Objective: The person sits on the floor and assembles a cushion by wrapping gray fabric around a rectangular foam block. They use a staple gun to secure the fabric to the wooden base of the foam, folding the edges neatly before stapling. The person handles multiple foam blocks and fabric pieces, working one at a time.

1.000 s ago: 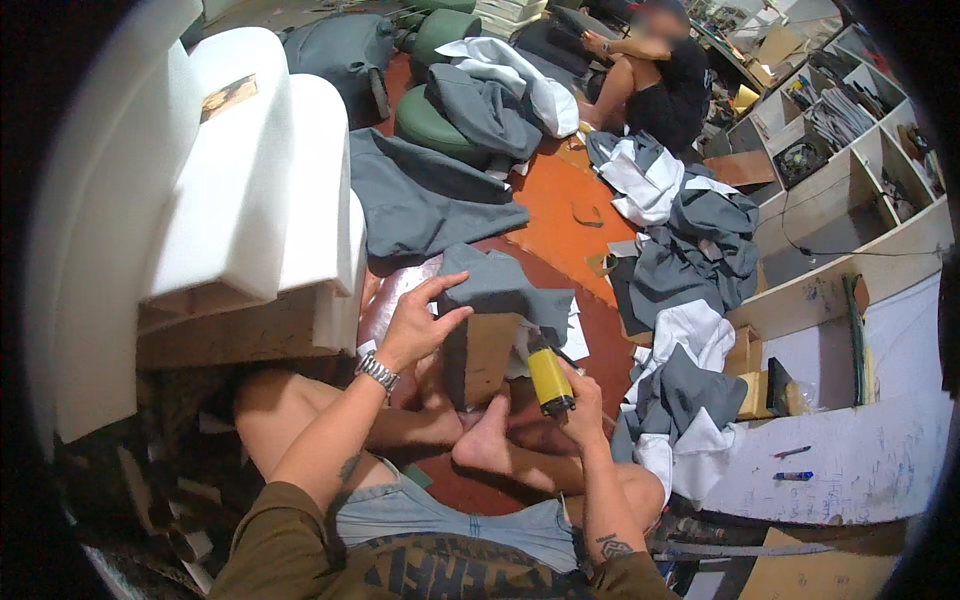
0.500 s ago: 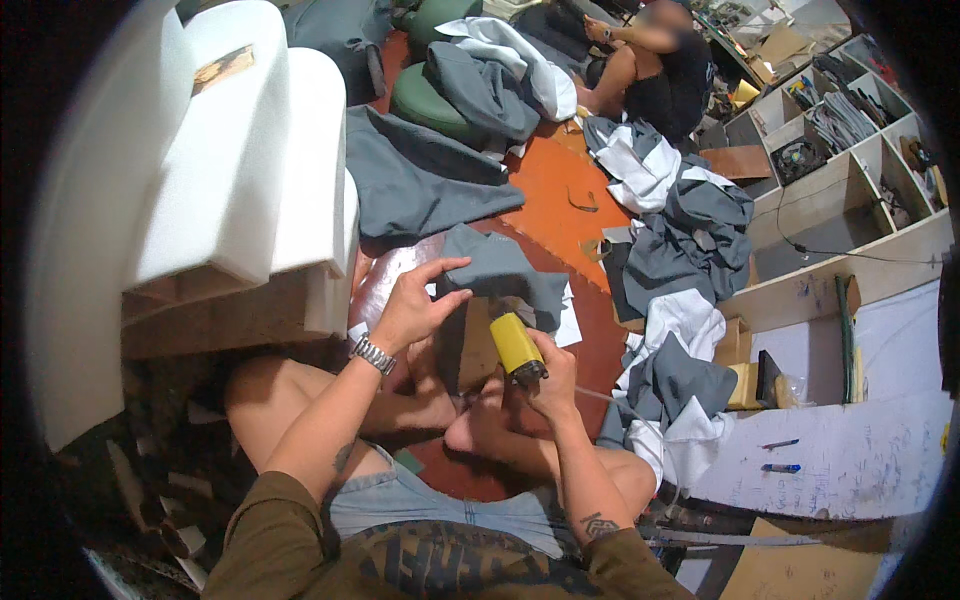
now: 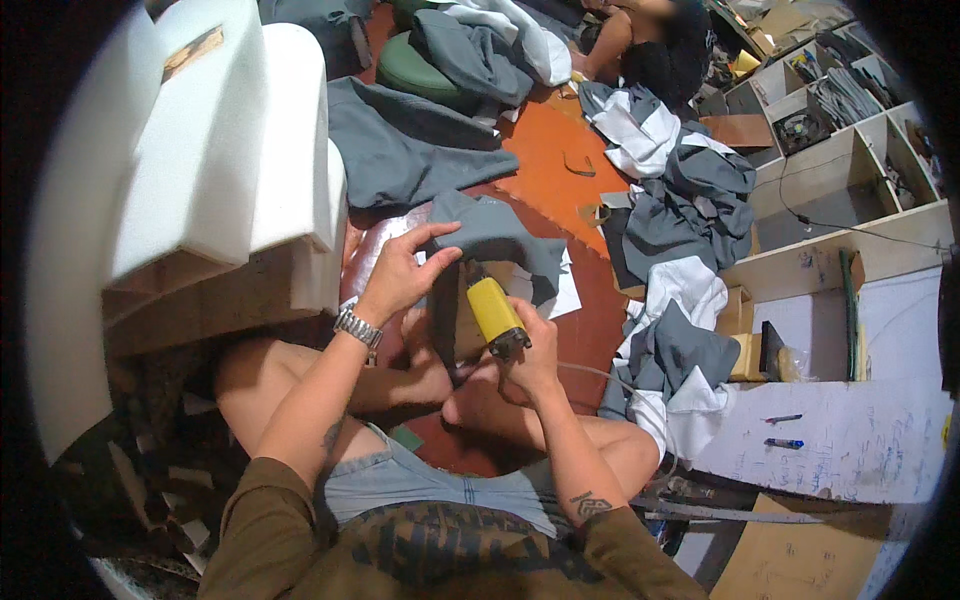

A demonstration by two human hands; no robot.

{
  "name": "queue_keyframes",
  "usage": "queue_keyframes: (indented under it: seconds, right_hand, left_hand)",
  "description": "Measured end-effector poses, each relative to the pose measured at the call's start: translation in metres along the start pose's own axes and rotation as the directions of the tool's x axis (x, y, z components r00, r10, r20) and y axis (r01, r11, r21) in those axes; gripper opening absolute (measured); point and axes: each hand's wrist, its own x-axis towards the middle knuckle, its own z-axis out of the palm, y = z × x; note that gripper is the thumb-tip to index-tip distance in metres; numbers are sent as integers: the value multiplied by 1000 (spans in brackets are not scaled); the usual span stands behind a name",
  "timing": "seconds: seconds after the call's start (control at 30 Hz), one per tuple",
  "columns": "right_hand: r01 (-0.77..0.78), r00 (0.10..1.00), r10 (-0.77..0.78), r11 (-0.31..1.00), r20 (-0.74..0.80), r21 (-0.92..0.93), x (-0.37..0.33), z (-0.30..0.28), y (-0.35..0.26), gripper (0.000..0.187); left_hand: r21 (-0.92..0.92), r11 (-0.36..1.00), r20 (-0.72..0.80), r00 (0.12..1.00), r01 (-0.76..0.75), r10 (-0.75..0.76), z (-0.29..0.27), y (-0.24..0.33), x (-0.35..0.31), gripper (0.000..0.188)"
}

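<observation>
In front of my crossed legs stands a small piece with a brown, board-like side (image 3: 452,318) and grey fabric (image 3: 500,235) draped over its top. My left hand (image 3: 405,272), with a metal watch on the wrist, curves its thumb and fingers over the fabric's left edge, gripping it. My right hand (image 3: 530,350) is wrapped round a yellow air stapler (image 3: 494,312). The stapler's nose points away from me, close to the fabric's near edge and my left thumb; whether it touches cannot be made out. A thin hose (image 3: 592,370) runs off to the right.
White foam-covered panels (image 3: 215,130) stand at the left. Grey fabric pieces (image 3: 410,145) lie ahead, and a grey-and-white heap (image 3: 685,340) at the right. Beyond it are open shelf compartments (image 3: 815,200) and a white board with pens (image 3: 784,443). Another person (image 3: 665,55) sits at the far end.
The stapler and my right hand have moved left and slightly away from me, closer to my left thumb. My left hand keeps at the fabric's edge. The whole view has shifted a little.
</observation>
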Motion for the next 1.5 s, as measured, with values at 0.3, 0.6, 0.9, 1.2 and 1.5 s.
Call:
queue_keyframes:
  seconds: [0.3,0.6,0.9,1.2,1.5]
  right_hand:
    - [55,998,-50,992,-45,118,-3,8,-10,49]
    - [106,989,-95,990,116,-91,-20,-14,45,55]
    - [-285,839,534,592,103,-754,-103,-79,179,58]
    - [-196,950,169,977,262,81,-93,-14,90,49]
    - [-401,870,364,915,333,50,-56,18,61,66]
  left_hand:
    - [6,1000,23,999,-27,27,-2,3,-2,38]
    - [-91,996,2,1000,7,-7,-1,-1,-4,37]
    - [16,988,120,980,156,-157,17,26,-16,59]
    - [-170,896,52,912,410,-407,38,65,-78,44]
    - [423,906,-86,996,13,25,41,120,-107,94]
